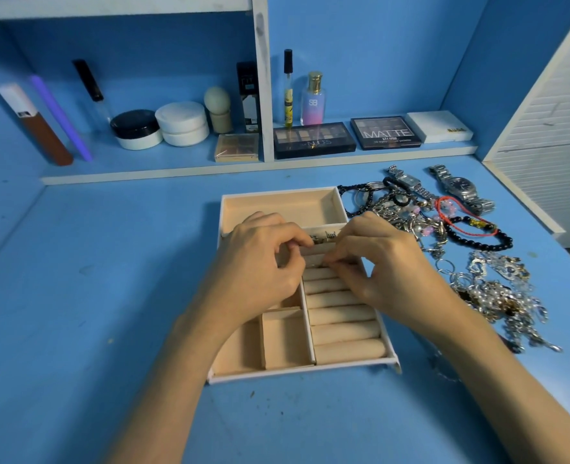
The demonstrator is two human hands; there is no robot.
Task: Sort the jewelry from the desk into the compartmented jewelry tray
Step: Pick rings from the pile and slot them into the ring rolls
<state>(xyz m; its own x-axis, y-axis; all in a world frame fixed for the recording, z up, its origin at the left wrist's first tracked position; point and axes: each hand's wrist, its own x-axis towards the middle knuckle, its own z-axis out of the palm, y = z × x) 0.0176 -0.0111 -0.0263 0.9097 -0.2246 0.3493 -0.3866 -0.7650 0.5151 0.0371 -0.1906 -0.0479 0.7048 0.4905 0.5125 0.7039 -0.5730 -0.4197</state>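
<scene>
A beige compartmented jewelry tray (278, 206) lies in the middle of the blue desk. Over its ring-roll section, my left hand (260, 262) and my right hand (380, 262) meet. Both pinch a small metal jewelry piece (324, 238) between their fingertips, just above the upper rolls. What kind of piece it is cannot be made out. Right of the tray lies a tangled jewelry pile (411, 216) with a black bead bracelet (481, 241), a red cord bracelet (458, 216), two silver watches (461, 187) and silver chains (498, 296).
A low shelf at the back holds cosmetics: eyeshadow palettes (313, 139), cream jars (136, 128), a perfume bottle (313, 99) and tubes. A white louvred panel (545, 128) stands at the right. Bare blue desk (92, 279) stretches left of the tray.
</scene>
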